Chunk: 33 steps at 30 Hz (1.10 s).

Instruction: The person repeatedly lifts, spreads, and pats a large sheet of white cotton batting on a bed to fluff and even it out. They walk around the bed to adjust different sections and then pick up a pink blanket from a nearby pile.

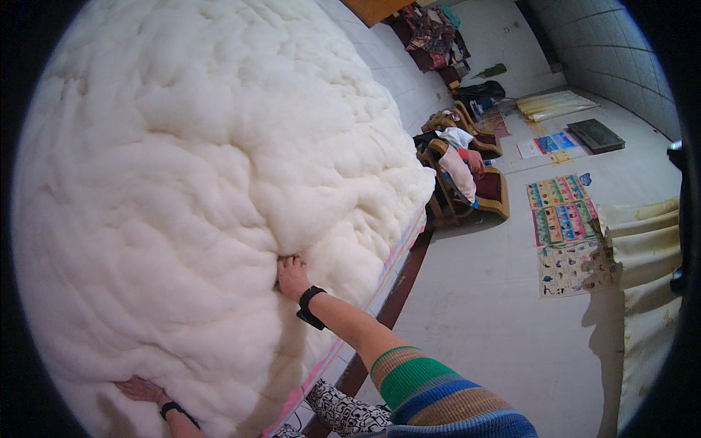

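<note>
A huge thick sheet of fluffy white cotton batting (pixel 190 168) covers a low wooden platform and fills most of the view. My right hand (pixel 290 275) reaches into a deep fold of the cotton, fingers tucked under a raised lump and partly hidden; a black band sits on that wrist and the sleeve is striped green, blue and tan. My left hand (pixel 139 389) lies low at the near edge, fingers pressed into the cotton and mostly buried, also with a black wristband.
The platform's pink-lined edge (pixel 398 255) runs diagonally on the right. Beyond it are wooden chairs with clothes (pixel 467 175), colourful posters on the floor (pixel 562 219), a black case (pixel 595 135), and cream rolled fabric (pixel 646 277) at far right.
</note>
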### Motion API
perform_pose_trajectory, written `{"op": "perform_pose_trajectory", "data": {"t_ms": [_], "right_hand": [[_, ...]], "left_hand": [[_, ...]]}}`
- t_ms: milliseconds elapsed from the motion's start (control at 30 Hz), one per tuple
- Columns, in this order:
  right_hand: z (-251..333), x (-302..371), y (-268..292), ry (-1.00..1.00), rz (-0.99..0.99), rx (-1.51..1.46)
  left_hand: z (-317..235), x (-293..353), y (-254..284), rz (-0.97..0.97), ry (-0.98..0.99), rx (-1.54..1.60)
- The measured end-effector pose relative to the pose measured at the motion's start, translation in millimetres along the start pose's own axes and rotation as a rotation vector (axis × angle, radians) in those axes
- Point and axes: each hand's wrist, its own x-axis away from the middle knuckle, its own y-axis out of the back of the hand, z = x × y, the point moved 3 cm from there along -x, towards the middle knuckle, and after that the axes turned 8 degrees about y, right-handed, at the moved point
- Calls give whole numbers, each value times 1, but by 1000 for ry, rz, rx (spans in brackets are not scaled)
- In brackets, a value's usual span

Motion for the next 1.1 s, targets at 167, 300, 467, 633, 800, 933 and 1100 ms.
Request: {"op": "perform_pose_trajectory", "data": {"t_ms": [167, 300, 467, 633, 800, 933, 1100], "right_hand": [[0, -2, -8, -4, -52, 30], [0, -5, -13, 15, -69, 49], [-6, -6, -11, 14, -94, 37], [-9, -4, -9, 18, -115, 40], [-12, -4, -11, 8, -72, 30], [-16, -5, -8, -10, -85, 15], [-21, -5, -8, -11, 2, -74]], "left_hand": [[-2, -4, -6, -26, 2, 12], [1, -3, -5, 33, -3, -17], [0, 3, 18, -621, -96, 573], [-2, 1, -2, -593, -7, 773], [-9, 8, -20, -764, -158, 622], [-15, 1, -37, -305, -85, 48], [-13, 5, -26, -214, -84, 2]]}}
